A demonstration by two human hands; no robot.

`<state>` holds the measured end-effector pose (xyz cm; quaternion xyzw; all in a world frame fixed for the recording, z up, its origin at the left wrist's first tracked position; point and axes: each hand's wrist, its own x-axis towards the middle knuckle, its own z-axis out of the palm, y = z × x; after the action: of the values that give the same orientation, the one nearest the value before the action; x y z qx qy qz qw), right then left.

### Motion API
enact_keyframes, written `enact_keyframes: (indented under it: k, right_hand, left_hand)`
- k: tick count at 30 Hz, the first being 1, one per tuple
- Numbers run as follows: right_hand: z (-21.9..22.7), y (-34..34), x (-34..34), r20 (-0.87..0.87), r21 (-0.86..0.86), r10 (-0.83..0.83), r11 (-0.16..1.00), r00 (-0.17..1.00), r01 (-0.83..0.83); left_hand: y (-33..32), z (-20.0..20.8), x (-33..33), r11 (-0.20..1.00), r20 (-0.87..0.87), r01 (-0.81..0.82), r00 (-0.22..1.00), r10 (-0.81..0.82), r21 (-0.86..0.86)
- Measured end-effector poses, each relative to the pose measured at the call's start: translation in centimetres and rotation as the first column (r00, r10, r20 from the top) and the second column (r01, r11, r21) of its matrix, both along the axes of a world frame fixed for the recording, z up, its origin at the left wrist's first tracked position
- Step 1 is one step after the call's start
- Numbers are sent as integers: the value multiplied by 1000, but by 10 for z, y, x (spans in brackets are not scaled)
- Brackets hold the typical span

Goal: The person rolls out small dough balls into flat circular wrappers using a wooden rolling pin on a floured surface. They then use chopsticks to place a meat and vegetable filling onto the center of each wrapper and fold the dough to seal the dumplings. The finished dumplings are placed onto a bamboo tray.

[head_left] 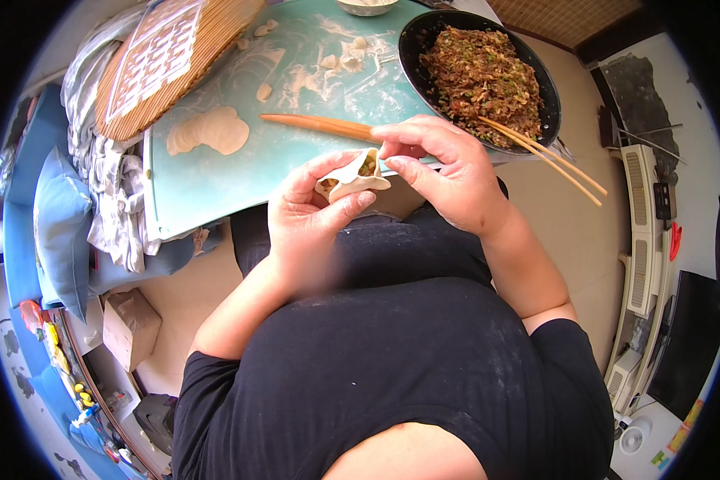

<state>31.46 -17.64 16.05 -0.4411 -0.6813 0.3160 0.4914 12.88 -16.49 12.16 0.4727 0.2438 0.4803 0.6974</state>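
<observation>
A dumpling with a white wrapper folded partway is held in my left hand, thumb below and fingers above. Its right end gapes, showing greenish filling; some filling also shows at the left. Right beside that open end is my right hand, thumb and forefinger apart; whether they touch the wrapper is hard to tell. Behind both hands a tapered wooden rolling pin lies on the mat, its right end hidden by my right hand. Overlapping round wrappers lie to the left on the floured green mat.
A black pan heaped with minced filling stands at the back right, wooden chopsticks jutting over its near rim. Small dough pieces dot the mat. A round slatted tray is at the far left, a bowl at the back.
</observation>
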Motion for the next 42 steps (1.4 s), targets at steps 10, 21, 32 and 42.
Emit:
enact_keyframes:
  k: [10, 21, 32, 42]
  right_hand:
    - [3, -11, -8, -47, -55, -40, 998, 998, 37]
    - [-10, -15, -23, -12, 120, -164, 979, 986, 164]
    - [-16, -8, -15, 217, 396, -217, 911, 952, 117]
    - [-17, -6, -12, 107, 124, 1, 992, 994, -14]
  left_hand:
    - [0, 5, 2, 1000, -45, -3, 999, 2, -24]
    - [1, -2, 4, 997, -41, -41, 998, 44, 63]
    - [-1, -3, 0, 998, -49, 10, 999, -13, -57]
    - [-3, -6, -1, 986, 48, 84, 996, -78, -145]
